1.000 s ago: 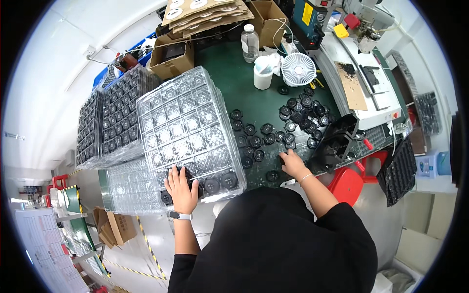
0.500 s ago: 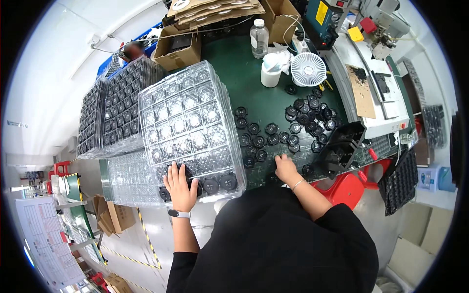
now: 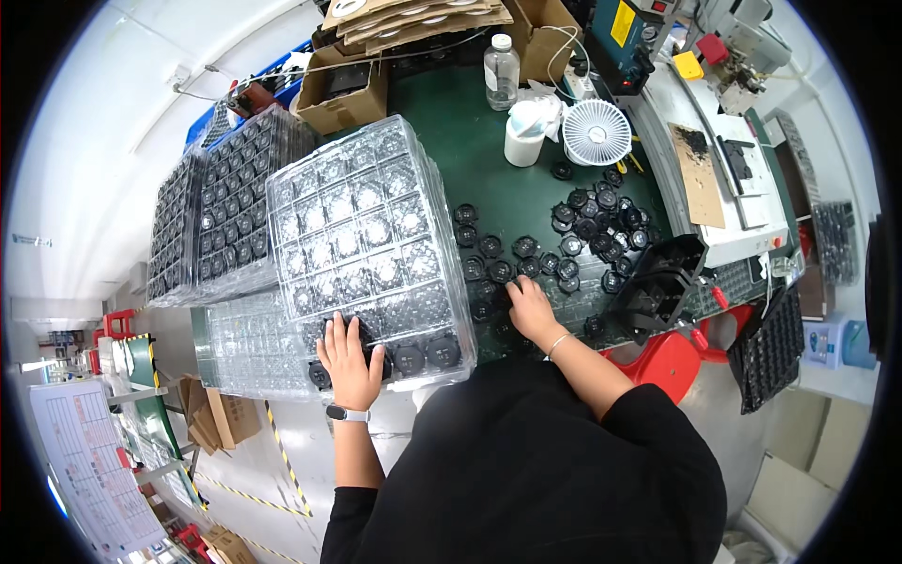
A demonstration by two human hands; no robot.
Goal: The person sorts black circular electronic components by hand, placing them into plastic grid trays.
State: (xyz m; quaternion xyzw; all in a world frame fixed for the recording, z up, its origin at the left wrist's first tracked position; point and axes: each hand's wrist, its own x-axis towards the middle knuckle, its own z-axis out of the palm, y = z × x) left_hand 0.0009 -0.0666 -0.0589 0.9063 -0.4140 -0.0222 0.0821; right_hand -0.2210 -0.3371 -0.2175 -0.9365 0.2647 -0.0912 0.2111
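Note:
My left hand lies with fingers spread on the near end of a clear plastic blister tray, at the top of a stack. Round black casings sit in the tray's nearest row, beside and partly under this hand; the pockets farther back look clear and shiny. My right hand is over the green table, fingers bent down and closed around a round black casing that they mostly cover. More loose casings lie just beyond these fingers, and a denser heap is to their right.
Filled tray stacks stand at the left. A black fixture with red handles sits at the right table edge, above a red stool. Behind the casings are a small white fan, a white canister and a clear bottle.
My right hand has moved left and slightly away from me, onto a casing at the near side of the loose group. My left hand stays on the tray.

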